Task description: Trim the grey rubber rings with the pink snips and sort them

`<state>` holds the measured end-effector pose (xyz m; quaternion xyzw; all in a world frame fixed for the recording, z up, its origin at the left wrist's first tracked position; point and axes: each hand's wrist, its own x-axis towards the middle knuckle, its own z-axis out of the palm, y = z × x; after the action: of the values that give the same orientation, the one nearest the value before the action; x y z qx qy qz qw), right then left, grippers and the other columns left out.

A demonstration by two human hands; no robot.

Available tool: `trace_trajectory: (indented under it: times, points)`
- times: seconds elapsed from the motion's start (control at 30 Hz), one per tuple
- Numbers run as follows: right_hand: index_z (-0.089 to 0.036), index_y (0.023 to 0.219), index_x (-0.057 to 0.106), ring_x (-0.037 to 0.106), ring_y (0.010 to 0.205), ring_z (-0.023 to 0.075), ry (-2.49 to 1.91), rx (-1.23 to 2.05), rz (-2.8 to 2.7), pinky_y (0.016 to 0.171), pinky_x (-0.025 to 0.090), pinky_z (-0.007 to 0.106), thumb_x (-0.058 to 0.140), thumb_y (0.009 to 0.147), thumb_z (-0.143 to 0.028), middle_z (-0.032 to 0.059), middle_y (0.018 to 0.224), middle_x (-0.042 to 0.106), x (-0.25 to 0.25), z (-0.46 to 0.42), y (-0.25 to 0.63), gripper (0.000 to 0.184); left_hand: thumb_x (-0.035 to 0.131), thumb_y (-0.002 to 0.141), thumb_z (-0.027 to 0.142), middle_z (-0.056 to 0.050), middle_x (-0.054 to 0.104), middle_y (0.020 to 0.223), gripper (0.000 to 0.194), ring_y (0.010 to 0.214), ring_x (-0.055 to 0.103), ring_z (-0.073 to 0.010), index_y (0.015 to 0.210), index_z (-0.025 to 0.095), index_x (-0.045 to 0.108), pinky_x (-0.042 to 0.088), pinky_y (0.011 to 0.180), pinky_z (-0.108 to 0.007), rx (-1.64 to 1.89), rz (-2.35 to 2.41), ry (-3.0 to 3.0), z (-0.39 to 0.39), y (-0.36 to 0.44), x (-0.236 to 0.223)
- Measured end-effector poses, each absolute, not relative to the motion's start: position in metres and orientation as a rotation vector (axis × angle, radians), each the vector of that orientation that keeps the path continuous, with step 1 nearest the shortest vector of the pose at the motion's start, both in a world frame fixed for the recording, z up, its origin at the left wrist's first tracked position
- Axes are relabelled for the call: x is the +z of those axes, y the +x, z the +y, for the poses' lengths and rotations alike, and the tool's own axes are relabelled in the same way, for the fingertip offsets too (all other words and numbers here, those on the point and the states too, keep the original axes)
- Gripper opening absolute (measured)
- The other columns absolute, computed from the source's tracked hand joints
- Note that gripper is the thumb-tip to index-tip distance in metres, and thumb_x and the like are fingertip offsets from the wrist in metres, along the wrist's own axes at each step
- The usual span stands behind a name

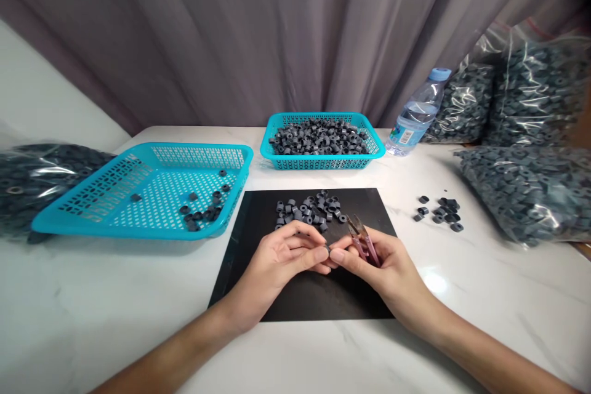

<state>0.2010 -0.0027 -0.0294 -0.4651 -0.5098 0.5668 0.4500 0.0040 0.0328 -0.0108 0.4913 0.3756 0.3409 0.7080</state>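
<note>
Over a black mat (314,301), my left hand (290,252) and my right hand (369,258) meet at the fingertips. A small dark grey ring-shaped piece (328,247) is pinched between them, mostly covered by the fingers. Pink-handled thread snips (364,240) rest in my right hand, blades pointing up and away, held by the curled fingers while thumb and forefinger touch the piece. Just beyond my hands, a loose heap of similar grey pieces (314,206) lies on the mat.
A large turquoise basket (152,233) with several pieces stands left; a smaller full turquoise basket (323,163) is behind the mat. A water bottle (413,117), scattered pieces (446,210) and filled plastic bags (530,191) are right. Another filled bag (50,163) lies far left.
</note>
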Motion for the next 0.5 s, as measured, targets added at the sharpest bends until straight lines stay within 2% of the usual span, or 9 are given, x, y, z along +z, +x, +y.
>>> trace_trajectory:
  times: [0.1, 0.27, 0.5]
  points:
    - [-0.019, 0.09, 0.07, 0.04, 0.064, 0.0109, -1.15, 1.385, -1.256, 0.059, 0.031, 0.027, 0.071, 0.091, -0.047, -0.0011, 0.074, 0.056, -0.028, -0.0031, 0.2011, 0.028, 0.08, 0.086, 0.024, -0.001, 0.075, 0.085, 0.021, 0.078, 0.074, -0.0126, 0.099, 0.016, 0.065, 0.056, 0.077, -0.02, 0.775, 0.843, 1.074, 0.0327, 0.0032, -0.0123]
    - [-0.02, 0.089, 0.064, 0.034, 0.062, 0.0097, -1.197, 1.348, -1.208, 0.056, 0.029, 0.026, 0.065, 0.094, -0.051, -0.0032, 0.072, 0.052, -0.0275, -0.0037, 0.2009, 0.031, 0.082, 0.084, 0.024, -0.005, 0.078, 0.091, 0.024, 0.089, 0.076, -0.017, 0.102, 0.015, 0.068, 0.057, 0.083, -0.023, 0.783, 0.868, 1.068, 0.0334, 0.0018, -0.0128]
    - [-0.02, 0.092, 0.068, 0.039, 0.064, 0.0119, -1.197, 1.389, -1.268, 0.057, 0.03, 0.027, 0.07, 0.089, -0.053, -0.0009, 0.077, 0.057, -0.0271, -0.0021, 0.2004, 0.033, 0.08, 0.086, 0.026, -0.003, 0.078, 0.087, 0.021, 0.084, 0.072, -0.0125, 0.104, 0.017, 0.075, 0.055, 0.084, -0.02, 0.784, 0.897, 1.092, 0.0326, 0.0023, -0.01]
